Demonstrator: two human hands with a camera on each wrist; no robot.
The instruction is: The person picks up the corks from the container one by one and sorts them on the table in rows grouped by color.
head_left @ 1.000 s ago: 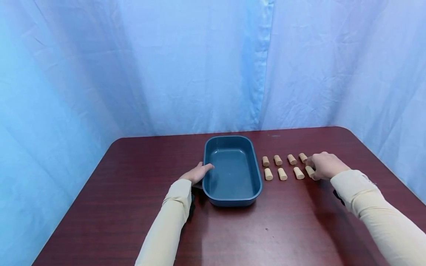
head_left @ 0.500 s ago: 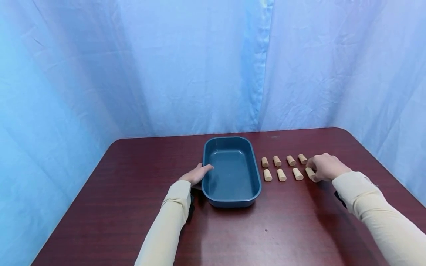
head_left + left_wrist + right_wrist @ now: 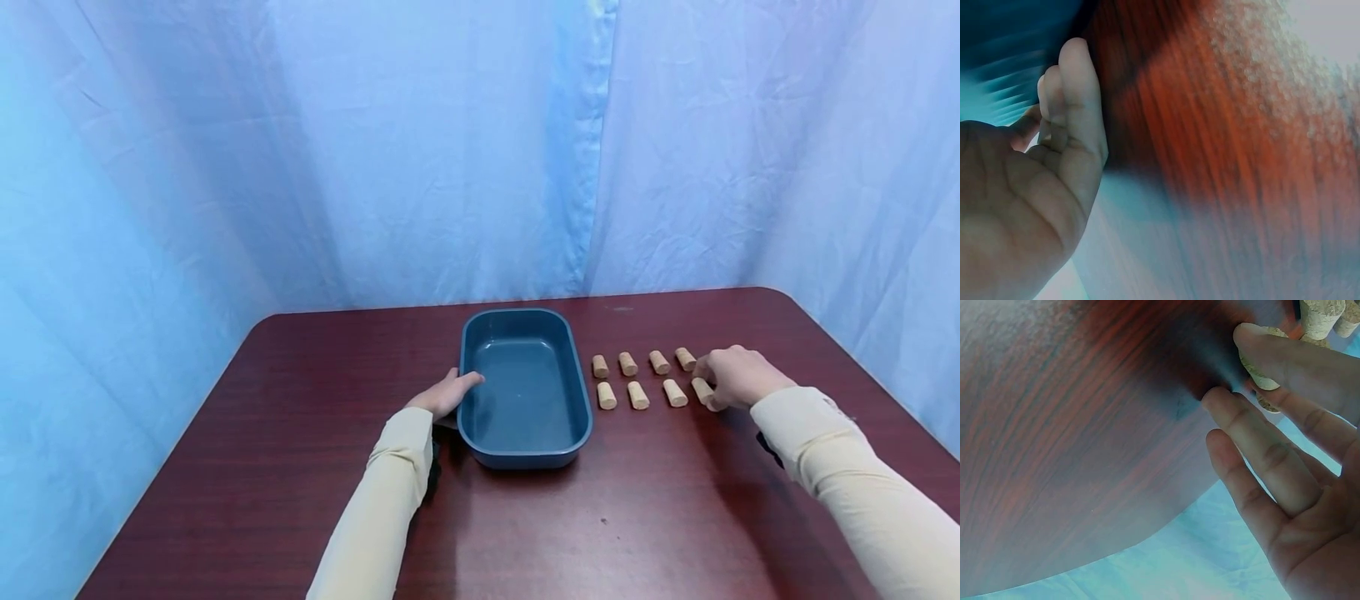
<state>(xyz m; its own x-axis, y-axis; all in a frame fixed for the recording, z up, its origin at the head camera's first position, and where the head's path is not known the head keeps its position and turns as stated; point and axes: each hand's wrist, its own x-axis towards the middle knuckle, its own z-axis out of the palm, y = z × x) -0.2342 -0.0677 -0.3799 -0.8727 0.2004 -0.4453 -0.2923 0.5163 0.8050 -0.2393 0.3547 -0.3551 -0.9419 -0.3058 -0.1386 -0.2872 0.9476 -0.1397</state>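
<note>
On the table stands a deep blue rectangular pan (image 3: 525, 400). My left hand (image 3: 442, 395) holds its left wall, thumb over the rim and the other fingers along the outside. Those fingers (image 3: 1082, 100) lie against the wall in the left wrist view. Tapered cork stoppers lie in two rows right of the pan. My right hand (image 3: 742, 377) pinches the rightmost cork stopper (image 3: 702, 390) of the front row between thumb and index finger. In the right wrist view the thumb partly covers this cork; the other fingers extend beside it.
The back row of corks (image 3: 659, 362) runs just behind the front row (image 3: 637, 395). The dark red wooden table (image 3: 570, 542) has rounded far corners. Pale blue curtains (image 3: 450, 150) hang behind it and along both sides.
Both hands stay where they were, at the pan and at the rightmost front cork. The whole view shifts slightly; the corks and pan keep their places.
</note>
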